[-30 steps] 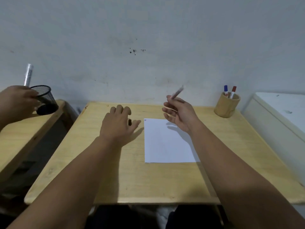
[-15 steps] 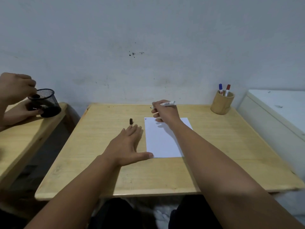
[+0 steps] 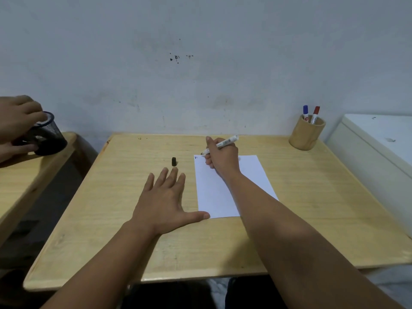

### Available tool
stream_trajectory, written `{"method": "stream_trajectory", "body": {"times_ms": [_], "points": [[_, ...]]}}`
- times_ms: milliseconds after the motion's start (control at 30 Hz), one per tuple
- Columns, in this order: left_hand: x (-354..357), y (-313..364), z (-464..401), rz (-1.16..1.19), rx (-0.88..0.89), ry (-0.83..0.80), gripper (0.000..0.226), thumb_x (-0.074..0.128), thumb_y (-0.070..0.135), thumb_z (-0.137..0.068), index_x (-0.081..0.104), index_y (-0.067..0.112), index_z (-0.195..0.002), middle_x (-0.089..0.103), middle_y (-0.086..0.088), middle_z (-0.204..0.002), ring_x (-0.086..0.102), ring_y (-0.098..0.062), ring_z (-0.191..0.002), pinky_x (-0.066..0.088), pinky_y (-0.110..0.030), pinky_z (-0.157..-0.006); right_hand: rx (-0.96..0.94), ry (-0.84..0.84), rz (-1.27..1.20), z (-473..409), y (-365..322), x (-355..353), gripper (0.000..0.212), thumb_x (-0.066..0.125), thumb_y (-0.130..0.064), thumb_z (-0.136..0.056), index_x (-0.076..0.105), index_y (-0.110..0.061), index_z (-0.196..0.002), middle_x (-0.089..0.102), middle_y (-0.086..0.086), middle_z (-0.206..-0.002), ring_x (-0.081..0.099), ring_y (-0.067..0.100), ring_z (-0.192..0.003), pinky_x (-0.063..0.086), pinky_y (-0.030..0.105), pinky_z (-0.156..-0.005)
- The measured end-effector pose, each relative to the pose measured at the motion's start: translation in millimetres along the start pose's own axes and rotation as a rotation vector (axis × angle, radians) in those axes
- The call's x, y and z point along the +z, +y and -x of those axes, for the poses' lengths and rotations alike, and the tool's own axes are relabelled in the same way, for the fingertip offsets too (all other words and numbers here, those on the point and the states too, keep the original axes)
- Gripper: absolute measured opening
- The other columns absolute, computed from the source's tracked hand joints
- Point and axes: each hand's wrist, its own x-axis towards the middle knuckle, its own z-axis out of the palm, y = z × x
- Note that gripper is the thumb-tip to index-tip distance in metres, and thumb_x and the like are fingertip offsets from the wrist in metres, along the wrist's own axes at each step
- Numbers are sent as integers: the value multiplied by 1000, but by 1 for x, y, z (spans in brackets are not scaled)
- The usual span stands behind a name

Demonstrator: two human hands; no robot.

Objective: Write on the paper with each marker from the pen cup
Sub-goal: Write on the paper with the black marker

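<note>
Marker [image 3: 224,143]: R hand [image 3: 221,158] gripping it, long axis lying low, tip pointing left at paper's [image 3: 231,186] top-left corner, tail aiming up-right twd cup [image 3: 306,136]. Tip contact w/ paper: cannot tell. L hand [image 3: 165,197] lying flat, fingers spread wide, thumb touching paper's near-left corner. Cap [image 3: 174,161] sitting on table [image 3: 116,208] just beyond L fingertips. Cup holding blue + red markers, bodies hidden inside.

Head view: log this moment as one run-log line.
right hand: marker held, tip at paper top-left | left hand: flat, thumb on paper edge | black cap: on table | pen cup: two markers
</note>
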Motion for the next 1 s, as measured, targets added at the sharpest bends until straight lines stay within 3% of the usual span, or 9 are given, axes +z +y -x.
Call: {"method": "stream_trajectory", "body": {"times_ms": [133,600,767,900,1000], "points": [[-1,1,2,-6,-40,4,143,24,111,-56,13,22,-166,1,1,-175,-8,-20,-162,-4,-53,-129,-15,-18,2,-2,5,0,28,77,-26,-93,69,-7,-75,78,24,-78,68,22,-55,52,29,-53],[-3,2,2,9,-28,1,142,27,111,-56,14,22,-166,1,1,-175,-8,-19,-161,-3,-53,-129,-39,-38,33,-1,9,-1,26,75,-20,-89,64,-12,-67,75,7,-64,67,20,-54,52,32,-57],[-3,2,3,3,-32,-2,143,25,111,-55,14,22,-166,1,2,-175,-8,-19,-161,-2,-53,-129,-52,-47,58,-1,12,0,24,74,-26,-85,65,-10,-69,76,8,-66,68,20,-55,54,33,-60],[-3,2,3,12,-35,-5,143,27,111,-55,14,22,-166,1,1,-175,-8,-19,-161,-2,-54,-129,-67,-50,67,-3,13,1,25,74,-22,-87,65,-4,-72,77,20,-74,68,19,-55,53,33,-59],[-3,2,2,17,-36,3,143,28,111,-55,15,22,-166,2,1,-175,-7,-19,-162,-3,-54,-129,-74,-49,83,-4,15,0,25,73,-23,-86,66,-5,-71,76,15,-69,68,19,-55,54,33,-59]]}}
